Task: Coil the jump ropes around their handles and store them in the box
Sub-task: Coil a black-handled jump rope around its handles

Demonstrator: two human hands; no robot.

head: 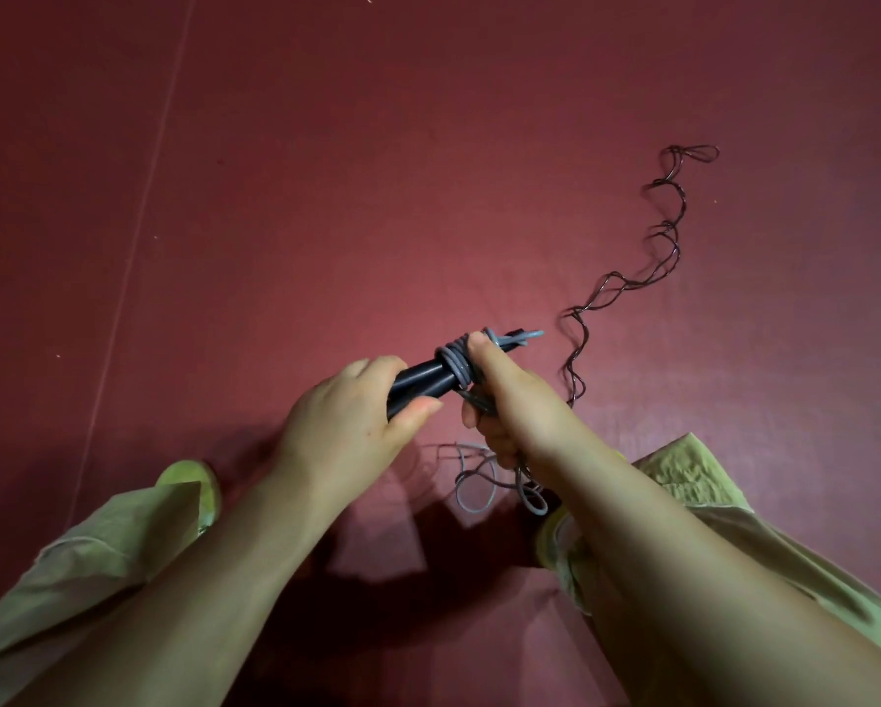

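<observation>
An exercise or play room, judging by the dark red padded floor mat (326, 196) with a seam (137, 237).

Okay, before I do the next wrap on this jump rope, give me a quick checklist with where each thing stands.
1. Left hand grips the handles: ok.
2. Right hand holds the rope at the coil: ok.
3. Turns already wound sit tight together: ok.
4. Loose rope trails wavy and twisted on the floor: not ok, may snag.
5. Slack loops near the feet: not ok.
6. Box within reach: cannot tell, not in view.
</observation>
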